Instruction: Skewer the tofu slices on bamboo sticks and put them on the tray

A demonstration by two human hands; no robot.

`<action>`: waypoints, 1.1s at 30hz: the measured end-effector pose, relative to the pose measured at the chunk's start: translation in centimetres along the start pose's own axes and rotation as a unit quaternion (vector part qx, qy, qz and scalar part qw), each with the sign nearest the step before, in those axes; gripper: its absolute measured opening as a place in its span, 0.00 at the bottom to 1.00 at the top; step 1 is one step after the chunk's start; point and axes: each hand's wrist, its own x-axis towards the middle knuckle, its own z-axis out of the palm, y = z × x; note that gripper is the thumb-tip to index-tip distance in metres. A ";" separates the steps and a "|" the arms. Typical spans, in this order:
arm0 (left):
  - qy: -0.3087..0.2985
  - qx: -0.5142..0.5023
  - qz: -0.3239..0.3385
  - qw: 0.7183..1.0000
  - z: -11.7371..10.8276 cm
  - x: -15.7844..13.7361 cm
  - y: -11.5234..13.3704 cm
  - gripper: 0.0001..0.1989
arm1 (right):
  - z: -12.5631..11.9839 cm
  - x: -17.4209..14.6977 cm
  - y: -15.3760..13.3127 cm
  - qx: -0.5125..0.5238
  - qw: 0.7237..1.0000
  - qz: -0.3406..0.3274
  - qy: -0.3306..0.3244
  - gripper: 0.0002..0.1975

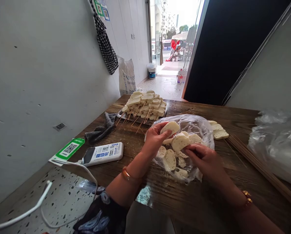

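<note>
My left hand (pixel 155 138) is closed on a pale, oval slice of bread (pixel 170 127), pinched between thumb and fingers. Just to its lower right, a second bread slice (pixel 180 143) is held at its edge by my right hand (pixel 204 156), whose fingers are pressed together. A thin tip, perhaps of a skewer, shows in the gap between the slices; whether a stick lies within my right fingers is hidden. Both hands hover over an open clear plastic bag (pixel 207 130) with several loose slices (pixel 170 160) and broken pieces in it.
Behind the bag, a metal tray (pixel 121 114) carries piled skewered slices (pixel 147 104). More slices (pixel 218 131) and a bundle of wooden sticks (pixel 260 162) lie right, beside crumpled plastic (pixel 277 143). At left are a grey cloth (pixel 101 128), a white device (pixel 103 154) and a cable (pixel 87 169).
</note>
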 end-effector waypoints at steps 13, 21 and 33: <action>-0.032 -0.018 -0.003 0.999 0.2 -0.7 0.4 0.25 | -0.4 0.1 -0.7 0.034 0.999 0.023 0.008 0.11; -0.073 0.000 0.028 0.997 0.2 -1.2 0.4 0.20 | -0.9 0.0 -0.8 0.013 0.999 0.039 -0.006 0.12; -0.076 0.050 0.052 0.994 1.1 -2.0 0.5 0.16 | -0.6 -0.1 -0.3 0.005 0.997 0.077 0.025 0.11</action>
